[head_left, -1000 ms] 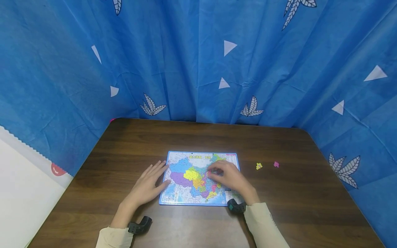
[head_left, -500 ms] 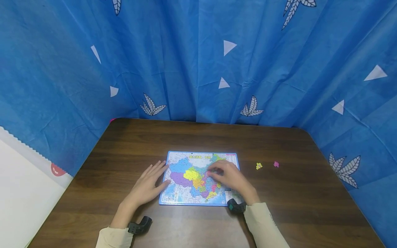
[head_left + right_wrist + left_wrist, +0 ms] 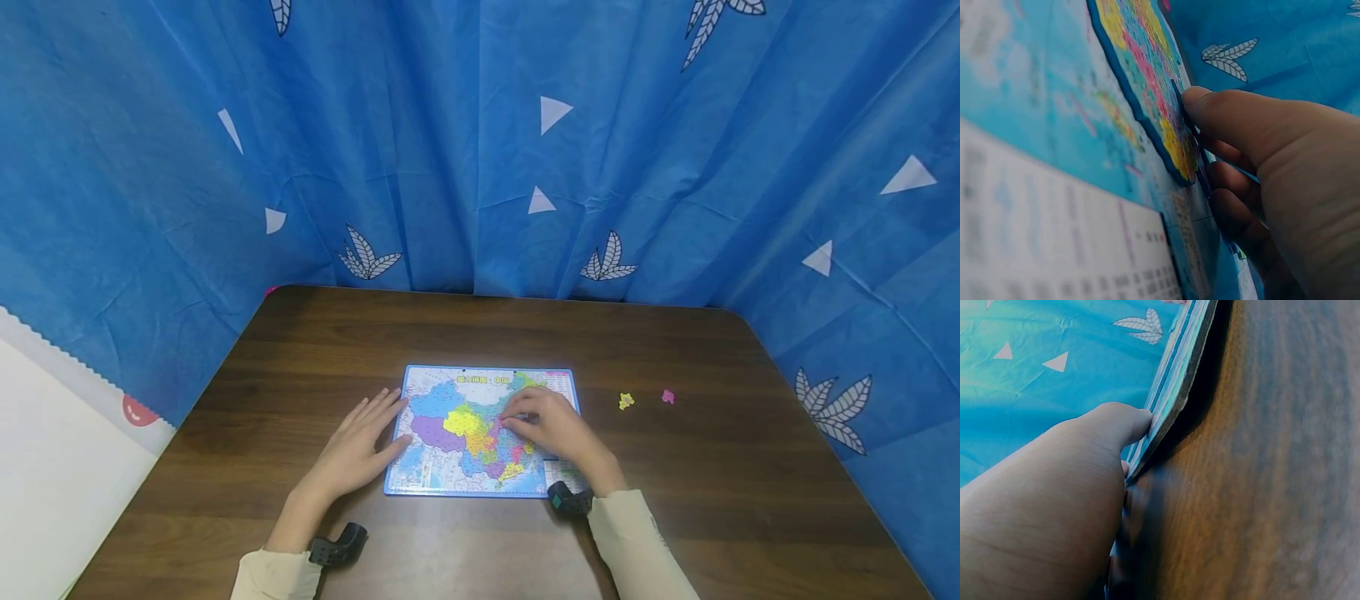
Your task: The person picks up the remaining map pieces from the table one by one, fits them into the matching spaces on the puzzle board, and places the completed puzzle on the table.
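A map puzzle board (image 3: 442, 483) with a blue rim lies on the table, covered with coloured map pieces. My left hand (image 3: 348, 458) rests at its left edge, fingers straight and spread, the thumb on the board's border in the left wrist view. Over the middle right of the map, my right hand (image 3: 551, 423) pinches a small pink puzzle piece (image 3: 501, 422) between thumb and fingers, right at the map's surface. In the right wrist view the thumb (image 3: 1222, 115) meets the dark edge of a piece standing slightly proud; the fingertips behind are partly hidden.
To the right of the board, a yellow puzzle piece (image 3: 626, 402) and a pink puzzle piece (image 3: 668, 397) lie on the brown wooden table (image 3: 712, 467). A blue curtain (image 3: 450, 167) hangs behind the table's far edge.
My right fingertips have shifted very slightly with the pink puzzle piece, which now sits closer to the map. The left hand and the loose pieces have stayed in place.
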Demonstrator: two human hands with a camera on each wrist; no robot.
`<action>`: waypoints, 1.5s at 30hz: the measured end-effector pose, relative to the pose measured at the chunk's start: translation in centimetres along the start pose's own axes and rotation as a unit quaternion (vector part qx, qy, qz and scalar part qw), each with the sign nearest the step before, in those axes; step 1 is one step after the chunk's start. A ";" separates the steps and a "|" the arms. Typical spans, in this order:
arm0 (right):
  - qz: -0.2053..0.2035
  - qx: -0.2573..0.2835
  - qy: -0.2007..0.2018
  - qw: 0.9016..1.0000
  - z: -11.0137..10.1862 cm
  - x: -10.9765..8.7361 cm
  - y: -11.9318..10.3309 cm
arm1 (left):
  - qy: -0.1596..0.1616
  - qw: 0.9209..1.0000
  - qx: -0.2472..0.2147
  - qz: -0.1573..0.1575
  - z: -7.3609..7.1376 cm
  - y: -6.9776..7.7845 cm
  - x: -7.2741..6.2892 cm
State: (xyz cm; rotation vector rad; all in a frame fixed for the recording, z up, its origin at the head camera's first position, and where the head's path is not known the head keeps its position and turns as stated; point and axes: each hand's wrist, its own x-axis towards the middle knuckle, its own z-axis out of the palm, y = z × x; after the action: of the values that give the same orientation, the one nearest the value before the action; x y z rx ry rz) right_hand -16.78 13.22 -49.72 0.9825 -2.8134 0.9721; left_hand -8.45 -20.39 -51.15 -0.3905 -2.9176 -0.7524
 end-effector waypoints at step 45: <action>0.050 0.034 0.058 0.996 -4.8 -1.6 2.1 | -0.008 1.000 -0.001 -0.007 0.1 -0.1 0.2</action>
State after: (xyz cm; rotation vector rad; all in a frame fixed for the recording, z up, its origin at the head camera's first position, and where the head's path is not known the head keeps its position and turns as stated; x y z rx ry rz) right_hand -17.55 18.10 -47.32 0.7685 -2.7737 1.1032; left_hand -8.64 -20.42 -51.26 -0.3780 -2.9389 -0.7564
